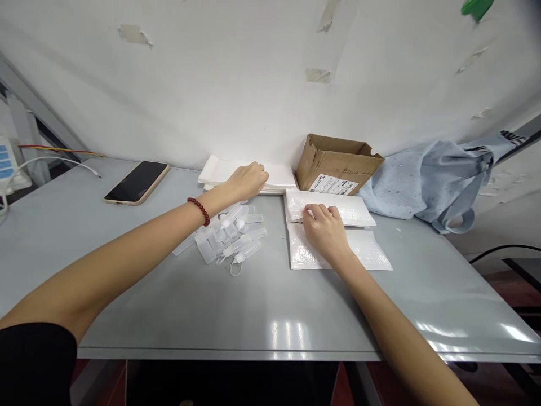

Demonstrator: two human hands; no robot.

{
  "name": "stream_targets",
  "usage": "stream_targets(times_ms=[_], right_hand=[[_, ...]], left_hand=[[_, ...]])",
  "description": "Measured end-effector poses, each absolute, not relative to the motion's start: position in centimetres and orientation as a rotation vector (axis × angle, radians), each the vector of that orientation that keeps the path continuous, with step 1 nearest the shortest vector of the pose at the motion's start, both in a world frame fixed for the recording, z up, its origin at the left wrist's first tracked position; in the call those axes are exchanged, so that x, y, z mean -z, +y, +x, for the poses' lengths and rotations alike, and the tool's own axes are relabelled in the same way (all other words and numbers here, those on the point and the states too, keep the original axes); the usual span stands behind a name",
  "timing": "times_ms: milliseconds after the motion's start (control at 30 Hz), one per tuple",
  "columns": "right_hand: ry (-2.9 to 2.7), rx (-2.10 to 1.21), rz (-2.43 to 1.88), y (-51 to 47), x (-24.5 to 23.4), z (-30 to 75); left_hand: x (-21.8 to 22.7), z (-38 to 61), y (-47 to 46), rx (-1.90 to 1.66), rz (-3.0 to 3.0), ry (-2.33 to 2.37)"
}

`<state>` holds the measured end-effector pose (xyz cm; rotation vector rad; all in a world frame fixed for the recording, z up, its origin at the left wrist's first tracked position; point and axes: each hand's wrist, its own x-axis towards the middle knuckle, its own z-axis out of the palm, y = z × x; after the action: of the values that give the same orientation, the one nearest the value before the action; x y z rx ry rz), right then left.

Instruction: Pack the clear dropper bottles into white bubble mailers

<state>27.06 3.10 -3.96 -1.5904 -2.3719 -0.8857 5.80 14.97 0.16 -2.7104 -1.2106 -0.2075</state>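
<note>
My left hand (247,180) reaches to the back of the grey table (127,282) and rests curled on a stack of flat white bags (279,176) by the wall. It wears a red bead bracelet at the wrist. My right hand (323,228) lies on two white bubble mailers: its fingertips press the edge of the farther mailer (350,206), and its palm covers the nearer mailer (367,248). A pile of several small clear plastic bottles (226,234) lies between my arms.
A phone (137,181) lies screen-up at the left back. An open cardboard box (336,163) with a label stands against the wall. A light blue cloth bag (439,180) is slumped at the right. Cables and a power strip (8,163) sit far left.
</note>
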Motion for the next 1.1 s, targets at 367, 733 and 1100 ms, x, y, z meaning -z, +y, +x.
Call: stream_targets(times_ms=[367,733,1100], right_hand=[[-2.312,0.861,-1.647,3.1,3.9,27.2],[-1.783,0.927,-1.039,0.8,1.4,25.5],[-1.945,1.23,-1.196,0.0,1.1,25.0]], left_hand=[[-2.1,5.6,15.1,0.522,-2.468,-1.23],[-2.7,4.1,5.8,1.017,-2.077,-0.455],[0.0,3.1,3.3,1.182,-2.374,-0.855]])
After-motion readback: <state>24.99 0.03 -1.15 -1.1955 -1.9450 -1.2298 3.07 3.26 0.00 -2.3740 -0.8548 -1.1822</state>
